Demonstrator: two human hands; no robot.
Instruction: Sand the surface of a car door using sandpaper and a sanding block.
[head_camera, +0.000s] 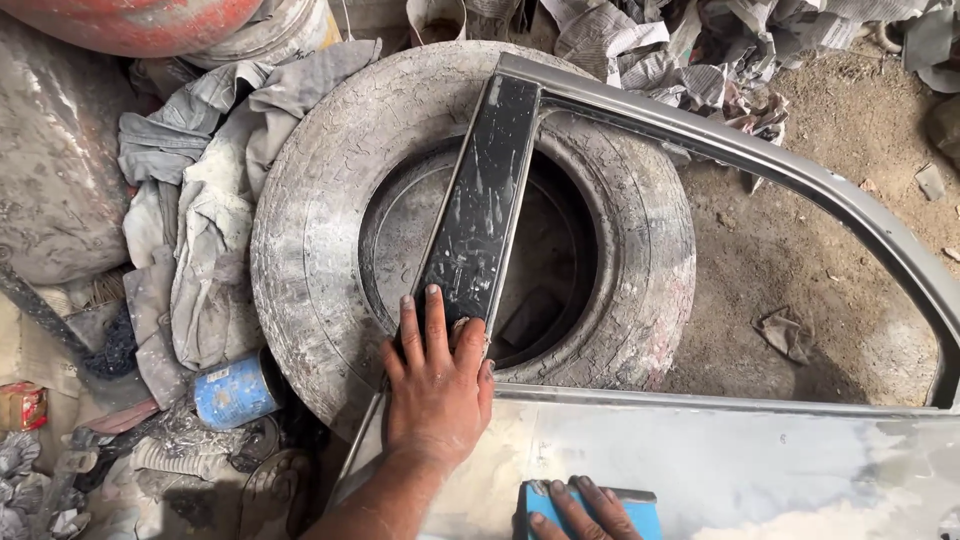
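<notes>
A grey car door (720, 470) lies flat across an old dusty tyre (320, 230), its window frame (800, 170) curving off to the right. My left hand (438, 380) rests palm down on the lower end of the door's black pillar strip (480, 200), fingers spread. At the bottom edge, my right hand (580, 512) grips a blue sanding block (590, 505) against the door's sanded, patchy skin. Only the fingers of that hand show.
Dusty grey rags (200, 220) are heaped left of the tyre, with a blue can (236, 390) and scraps below them. A red rounded body part (140, 20) sits top left. Crumpled newspaper (700, 60) lies at the top; bare dirt ground (800, 280) shows through the window opening.
</notes>
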